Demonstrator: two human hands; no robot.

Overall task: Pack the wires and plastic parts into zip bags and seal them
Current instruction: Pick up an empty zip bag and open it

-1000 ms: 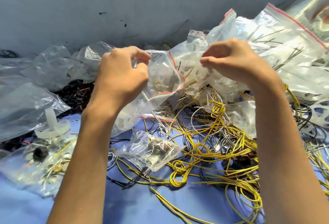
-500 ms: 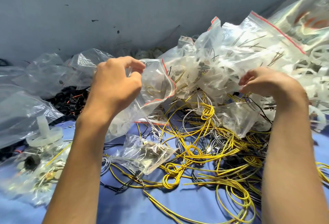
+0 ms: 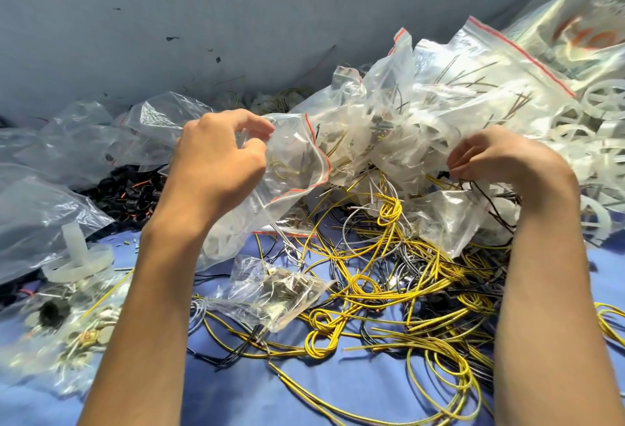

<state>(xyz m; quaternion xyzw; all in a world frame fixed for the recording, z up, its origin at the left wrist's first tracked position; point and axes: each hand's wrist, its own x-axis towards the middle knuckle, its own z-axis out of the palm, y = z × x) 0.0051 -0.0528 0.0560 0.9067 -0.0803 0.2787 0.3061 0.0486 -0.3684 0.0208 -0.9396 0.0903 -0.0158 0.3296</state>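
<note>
My left hand [image 3: 220,161] pinches the mouth of a clear zip bag [image 3: 294,168] with a red seal line, held up above the blue cloth; a few thin wires show inside it. My right hand [image 3: 500,158] hovers to the right with curled fingers that pinch thin black wires [image 3: 487,195] at the edge of the pile. A tangle of yellow and black wires [image 3: 389,290] lies below both hands. White plastic wheel parts [image 3: 605,97] sit at the far right.
Crumpled zip bags [image 3: 456,104] are heaped behind the hands against a grey wall. A small filled bag [image 3: 277,293] lies in front. Black parts [image 3: 128,192], a white plastic spool [image 3: 81,256] and bagged hardware [image 3: 61,334] sit at the left on the blue cloth [image 3: 338,402].
My right hand let go of the bag's mouth, dropped down and moved right to the wire pile. My left hand kept holding the bag in place.
</note>
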